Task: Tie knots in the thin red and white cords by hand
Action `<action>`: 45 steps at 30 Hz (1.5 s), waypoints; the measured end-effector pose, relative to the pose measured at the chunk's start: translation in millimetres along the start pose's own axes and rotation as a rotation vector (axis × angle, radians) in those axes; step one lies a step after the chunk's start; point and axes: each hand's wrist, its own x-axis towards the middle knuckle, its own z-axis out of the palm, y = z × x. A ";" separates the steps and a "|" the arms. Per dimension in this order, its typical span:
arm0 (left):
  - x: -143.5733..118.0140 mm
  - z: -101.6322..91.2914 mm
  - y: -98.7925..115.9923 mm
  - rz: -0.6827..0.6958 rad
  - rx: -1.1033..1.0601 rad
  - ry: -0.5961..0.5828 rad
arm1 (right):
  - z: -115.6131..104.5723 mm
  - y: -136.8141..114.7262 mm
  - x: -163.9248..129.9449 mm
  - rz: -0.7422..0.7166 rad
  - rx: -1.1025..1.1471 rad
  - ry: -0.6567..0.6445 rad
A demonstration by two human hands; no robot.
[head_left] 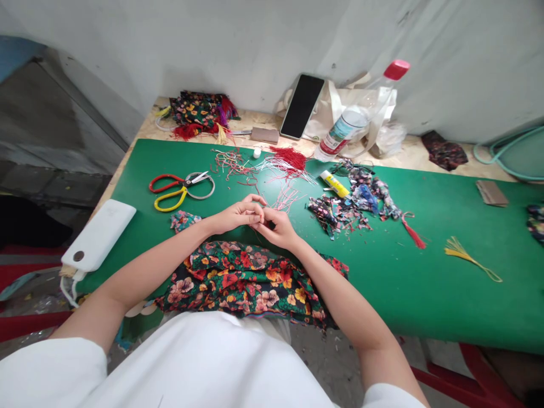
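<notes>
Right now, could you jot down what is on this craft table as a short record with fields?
surface: green mat on a wooden table
left hand: fingers pinched together, touching the right hand
right hand: fingers curled against the left; what they pinch is too small to tell
under the hands: floral fabric
left of hands: scissors and a white power bank
beyond hands: red cords
right of hands: fabric scraps, glue tube, red tassel, yellow tassel
at the wall: phone, bottle

One head-worn camera looks forward and down, close over the green table [425,283] (filling mid-frame). The wall [255,45] crosses the top.
</notes>
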 end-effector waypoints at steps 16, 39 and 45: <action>6.8 1.5 -1.2 -0.167 -0.524 0.183 | -1.2 -0.1 1.4 -0.080 -0.164 -0.036; 7.7 -1.4 2.5 -0.155 -0.701 0.181 | -0.9 2.4 2.1 0.085 -0.301 0.199; 7.9 -1.3 2.7 -0.159 -0.691 0.166 | -0.3 3.7 1.7 0.151 -0.316 0.274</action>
